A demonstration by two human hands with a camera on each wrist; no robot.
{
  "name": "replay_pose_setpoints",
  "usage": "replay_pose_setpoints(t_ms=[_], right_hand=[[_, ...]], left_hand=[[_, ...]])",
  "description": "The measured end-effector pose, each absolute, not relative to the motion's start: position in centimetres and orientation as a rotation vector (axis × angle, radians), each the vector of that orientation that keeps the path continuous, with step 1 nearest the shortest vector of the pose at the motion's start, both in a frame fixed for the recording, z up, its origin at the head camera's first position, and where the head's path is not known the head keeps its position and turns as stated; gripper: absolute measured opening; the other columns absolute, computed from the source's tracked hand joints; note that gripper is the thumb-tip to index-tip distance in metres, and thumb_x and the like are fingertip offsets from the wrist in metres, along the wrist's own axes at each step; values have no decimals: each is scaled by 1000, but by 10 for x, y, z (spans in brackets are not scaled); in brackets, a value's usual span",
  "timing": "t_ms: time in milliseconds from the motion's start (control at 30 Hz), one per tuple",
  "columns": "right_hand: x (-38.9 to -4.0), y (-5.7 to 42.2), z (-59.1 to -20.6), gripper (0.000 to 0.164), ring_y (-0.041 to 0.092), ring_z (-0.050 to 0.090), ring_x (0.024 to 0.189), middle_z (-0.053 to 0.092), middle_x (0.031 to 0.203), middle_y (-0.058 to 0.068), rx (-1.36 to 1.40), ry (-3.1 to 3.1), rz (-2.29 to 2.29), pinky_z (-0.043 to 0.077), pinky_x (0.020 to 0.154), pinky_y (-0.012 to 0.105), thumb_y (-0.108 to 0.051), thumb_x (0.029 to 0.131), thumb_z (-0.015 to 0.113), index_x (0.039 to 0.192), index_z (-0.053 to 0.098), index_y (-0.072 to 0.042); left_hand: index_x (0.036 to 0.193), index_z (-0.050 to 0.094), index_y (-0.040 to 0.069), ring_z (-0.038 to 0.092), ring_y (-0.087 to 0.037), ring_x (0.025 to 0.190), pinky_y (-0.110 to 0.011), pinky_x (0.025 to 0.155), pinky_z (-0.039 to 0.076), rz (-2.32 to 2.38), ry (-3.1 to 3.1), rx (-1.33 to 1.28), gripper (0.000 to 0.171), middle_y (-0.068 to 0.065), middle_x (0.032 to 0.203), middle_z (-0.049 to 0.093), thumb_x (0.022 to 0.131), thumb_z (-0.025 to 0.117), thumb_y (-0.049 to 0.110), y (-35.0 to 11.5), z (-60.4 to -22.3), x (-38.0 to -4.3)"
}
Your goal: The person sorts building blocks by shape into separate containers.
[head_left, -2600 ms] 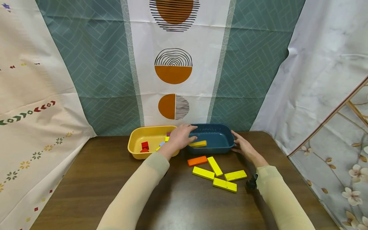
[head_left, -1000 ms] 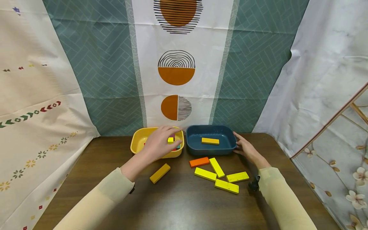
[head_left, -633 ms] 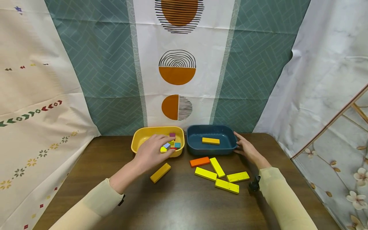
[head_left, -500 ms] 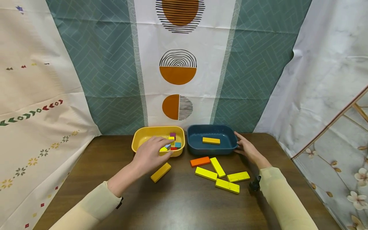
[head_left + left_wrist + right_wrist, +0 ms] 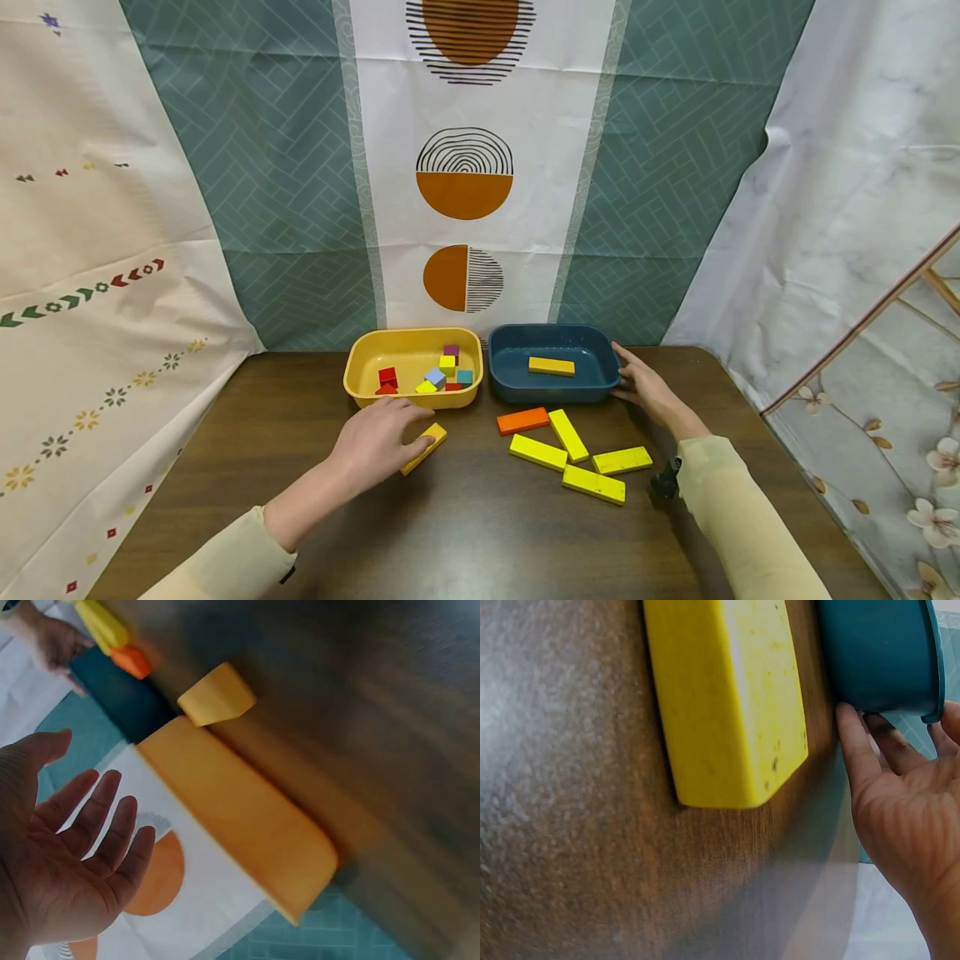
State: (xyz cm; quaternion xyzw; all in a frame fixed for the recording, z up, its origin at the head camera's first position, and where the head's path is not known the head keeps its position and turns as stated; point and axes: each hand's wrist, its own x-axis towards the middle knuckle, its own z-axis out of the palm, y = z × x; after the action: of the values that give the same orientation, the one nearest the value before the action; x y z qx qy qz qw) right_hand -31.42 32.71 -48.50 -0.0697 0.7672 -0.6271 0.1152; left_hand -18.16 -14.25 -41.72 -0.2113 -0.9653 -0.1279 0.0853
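Note:
My left hand (image 5: 375, 442) hovers at an amber block (image 5: 429, 446) on the table, its thumb overlapping the block in the head view. In the left wrist view its fingers (image 5: 112, 825) are spread and loosely bent, with nothing between them. At the right end of the navy blue bin (image 5: 555, 394), my right hand (image 5: 645, 387) rests its fingertips against the wall; the right wrist view shows the thumb at the bin's lower edge. One amber block (image 5: 551, 367) lies inside this bin. In front of it lie an orange block (image 5: 522, 421) and several yellow blocks (image 5: 592, 484).
The yellow bin (image 5: 367, 358) stands left of the blue one, holding several small pieces, among them a red block (image 5: 387, 377) and a teal block (image 5: 465, 377). A patterned cloth (image 5: 465, 100) hangs close behind both bins, at the back edge of the brown table (image 5: 480, 550).
The left hand let go of an amber block in the blue bin, crossed left over the yellow bin, then came down toward the amber block on the table. The right hand stayed at the blue bin.

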Motion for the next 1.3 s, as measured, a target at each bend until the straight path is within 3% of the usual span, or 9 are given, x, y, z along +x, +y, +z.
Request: replay_pose_setpoints(t_ms=[367, 600, 900, 1300], right_hand=[[-315, 326, -485, 64, 48, 25, 147, -3, 170, 19, -194, 2244, -1840, 30, 114, 62, -9, 107, 25, 167, 4, -20], [-313, 326, -485, 65, 49, 23, 148, -4, 169, 20, -196, 2257, -1831, 29, 114, 63, -7, 106, 25, 167, 4, -20], [-314, 326, -485, 65, 47, 24, 148, -3, 170, 18, -190, 2250, -1842, 29, 114, 63, -8, 106, 25, 167, 5, -21], [-315, 327, -485, 65, 47, 24, 148, -3, 170, 18, -191, 2244, -1845, 29, 115, 63, -8, 106, 26, 167, 5, -20]], left_hand=[[113, 78, 14, 57, -18, 87, -34, 73, 50, -293, -2935, -573, 39, 3, 96, 70, 83, 83, 38, -155, -452, -179], [104, 76, 14, 46, -16, 75, -31, 62, 42, -330, -3006, -494, 37, 6, 84, 61, 79, 87, 38, -160, -464, -180], [96, 73, 15, 42, -16, 72, -31, 59, 38, -290, -3025, -454, 38, 8, 75, 50, 77, 88, 45, -161, -472, -182], [96, 72, 13, 43, -17, 72, -31, 58, 39, -306, -3029, -436, 40, 6, 77, 54, 75, 90, 42, -161, -478, -185]])
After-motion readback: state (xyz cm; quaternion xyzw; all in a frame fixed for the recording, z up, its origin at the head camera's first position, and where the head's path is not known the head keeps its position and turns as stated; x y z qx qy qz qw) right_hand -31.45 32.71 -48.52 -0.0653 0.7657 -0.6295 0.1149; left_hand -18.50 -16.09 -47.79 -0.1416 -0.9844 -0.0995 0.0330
